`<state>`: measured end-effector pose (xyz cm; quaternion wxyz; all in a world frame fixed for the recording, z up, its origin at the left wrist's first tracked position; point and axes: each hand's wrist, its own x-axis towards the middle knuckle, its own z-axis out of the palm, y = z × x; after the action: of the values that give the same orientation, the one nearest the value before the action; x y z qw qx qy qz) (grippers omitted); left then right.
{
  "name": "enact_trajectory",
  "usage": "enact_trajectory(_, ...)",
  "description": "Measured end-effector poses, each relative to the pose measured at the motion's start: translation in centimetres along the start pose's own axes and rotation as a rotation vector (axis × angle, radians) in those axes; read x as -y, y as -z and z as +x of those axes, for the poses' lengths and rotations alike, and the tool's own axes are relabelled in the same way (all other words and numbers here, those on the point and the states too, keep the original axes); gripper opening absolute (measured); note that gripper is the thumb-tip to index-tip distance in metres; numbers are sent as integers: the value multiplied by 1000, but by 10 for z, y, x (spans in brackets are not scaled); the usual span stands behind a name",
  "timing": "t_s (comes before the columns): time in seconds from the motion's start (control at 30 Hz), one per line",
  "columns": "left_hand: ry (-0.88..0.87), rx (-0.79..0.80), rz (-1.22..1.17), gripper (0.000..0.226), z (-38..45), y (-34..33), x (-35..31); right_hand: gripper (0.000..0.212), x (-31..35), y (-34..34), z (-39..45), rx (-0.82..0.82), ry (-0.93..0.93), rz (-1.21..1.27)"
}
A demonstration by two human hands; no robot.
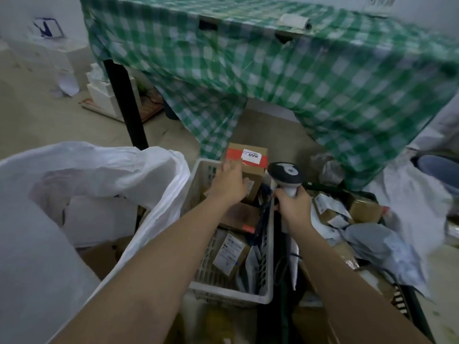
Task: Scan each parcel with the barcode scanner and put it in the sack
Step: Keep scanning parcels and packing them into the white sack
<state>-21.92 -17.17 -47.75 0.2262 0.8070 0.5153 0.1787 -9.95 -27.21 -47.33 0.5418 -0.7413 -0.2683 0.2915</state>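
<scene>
Nearest, the white sack (82, 175) gapes open at the left beside a white slatted basket (233, 292) of labelled cardboard parcels. Above the basket's far end the left hand (229, 182) curls round a brown cardboard parcel (250, 167) banded in red tape with a white label, while the right hand (293, 207) grips the grey barcode scanner (285, 173) just beside it. Behind hangs a green checked tablecloth (285, 78).

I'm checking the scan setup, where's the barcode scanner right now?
Centre-right of the head view: the right hand grips the barcode scanner, beside the taped cardboard box.
</scene>
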Motion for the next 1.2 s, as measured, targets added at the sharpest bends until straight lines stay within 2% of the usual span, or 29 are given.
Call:
enact_trajectory(0.17,190,98,-75,120,55,-29,14,14,-7,-10,46,-25,-51,63)
enact_trajectory(0.27,286,119,-127,133,77,-39,10,15,-14,-18,68,-39,-59,105)
enact_trajectory(0.37,349,130,-60,142,90,-50,-1,13,-22,-21,82,-65,-74,120)
enact_trajectory(0.47,419,66,-13,136,93,-56,-2,9,-29,-22,86,-71,-77,136)
enact_trajectory(0.57,442,37,-68,123,87,-48,-1,8,-30,-20,83,-63,-71,134)
enact_trajectory(0.67,448,24,-111,123,71,-37,2,12,-27,-16,71,-37,-57,123)
enact_trajectory(0.87,325,-90,-148,121,35,15,-14,24,-10,5,33,-10,-9,161)
enact_trajectory(1.0,240,-74,-146,116,-3,71,-42,42,16,18,2,-22,59,248)
enact_trajectory(1.1,222,-29,-147,111,-39,103,-50,67,34,29,-22,46,136,256)
enact_trajectory(1.2,231,13,-127,106,-77,119,-51,77,41,38,-53,149,197,204)
